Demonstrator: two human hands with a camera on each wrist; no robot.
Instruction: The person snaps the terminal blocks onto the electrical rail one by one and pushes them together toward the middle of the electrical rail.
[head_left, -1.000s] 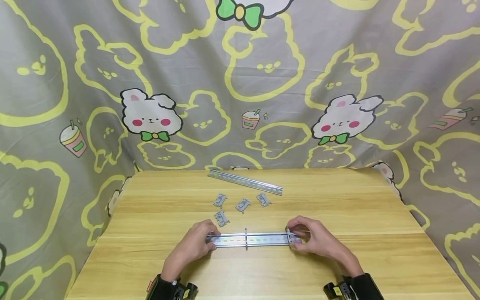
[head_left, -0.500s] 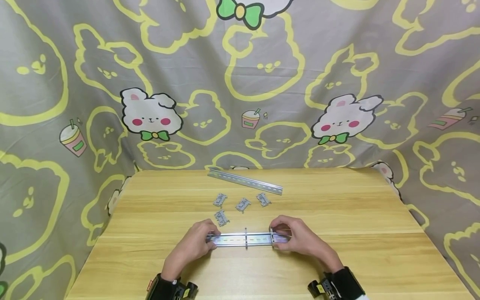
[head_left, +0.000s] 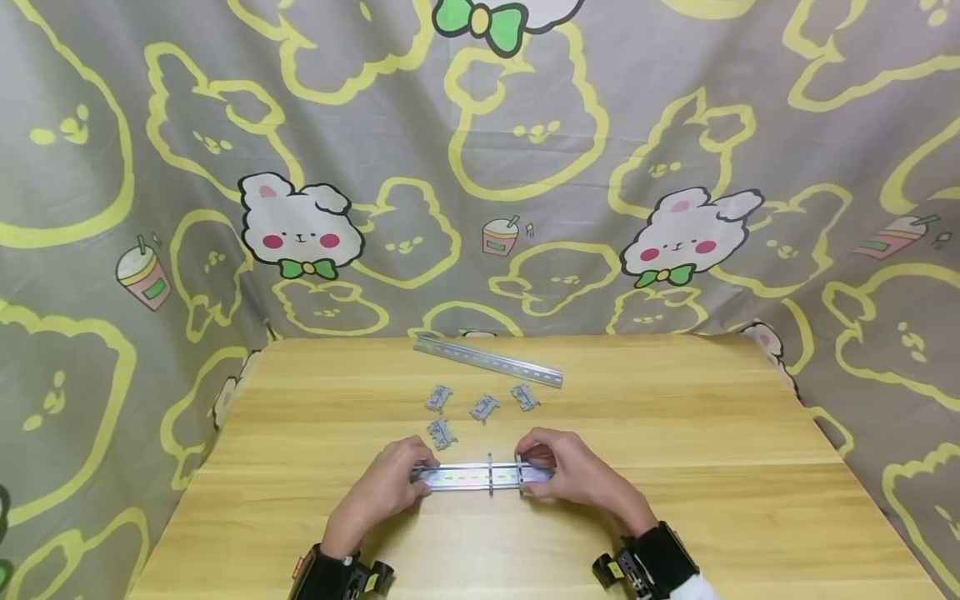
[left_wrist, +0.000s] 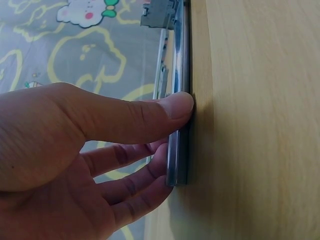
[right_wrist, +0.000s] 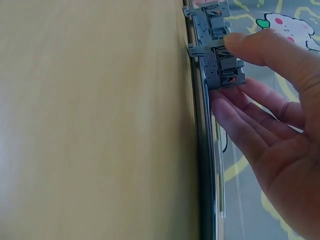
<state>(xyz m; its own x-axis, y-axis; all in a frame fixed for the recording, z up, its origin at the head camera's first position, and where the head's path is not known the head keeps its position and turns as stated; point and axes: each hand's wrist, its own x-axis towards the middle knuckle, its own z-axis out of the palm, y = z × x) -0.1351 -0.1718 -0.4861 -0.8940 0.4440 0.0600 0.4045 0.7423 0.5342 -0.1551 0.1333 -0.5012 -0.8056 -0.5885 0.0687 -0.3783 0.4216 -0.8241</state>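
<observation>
While the left hand (head_left: 393,471) is staying put: its thumb and fingers are pinching the left end of the near rail (head_left: 459,478), just as they were a second ago.
Right hand (head_left: 567,463): thumb and fingers are pinching the gripped block (right_wrist: 223,66), with little space left between them; this hand is now sitting further left than before.
Gripped block's place: it is standing upright across the near rail, and its shift leftward is bringing it near the middle block (head_left: 491,474), a gap remaining between the two.
Middle block: it is standing upright across the same rail, keeping its earlier position.
Near rail: it is lying left to right on the desk (head_left: 712,433), not visibly moving, the right hand covering part of it.
Four loose blocks (head_left: 484,407): they are lying just beyond the near rail, apart from one another, unmoved.
Far rail (head_left: 487,360): it is resting aslant at the back of the desk, also unchanged.
Curtain (head_left: 540,158): it is hanging behind the desk, showing yellow outlines and white rabbit faces.
</observation>
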